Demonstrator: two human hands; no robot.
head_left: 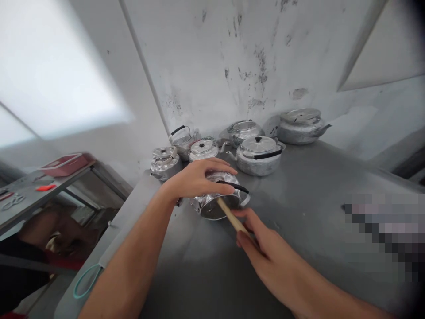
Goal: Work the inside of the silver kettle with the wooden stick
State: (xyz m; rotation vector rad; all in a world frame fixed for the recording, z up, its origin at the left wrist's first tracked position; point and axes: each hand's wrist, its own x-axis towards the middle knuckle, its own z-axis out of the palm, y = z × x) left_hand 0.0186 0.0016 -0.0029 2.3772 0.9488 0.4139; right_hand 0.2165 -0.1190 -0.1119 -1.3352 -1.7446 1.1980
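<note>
A dented silver kettle point(198, 204) lies tipped on the grey table, its round opening facing me and its black-gripped handle at the upper right. Over the kettle's top and left side rests my left hand point(202, 177), fingers spread and thumb near the handle. My right hand point(257, 239) is closed around a light wooden stick point(231, 216). The stick's far end reaches into the kettle's opening, where its tip is hidden.
Several other metal kettles, among them a lidded one point(259, 164) and a large one point(300, 133), stand behind along the wall. At left a lower bench point(29, 190) holds a pink basket point(64, 166) and scissors point(12, 202). A person's limbs show below it.
</note>
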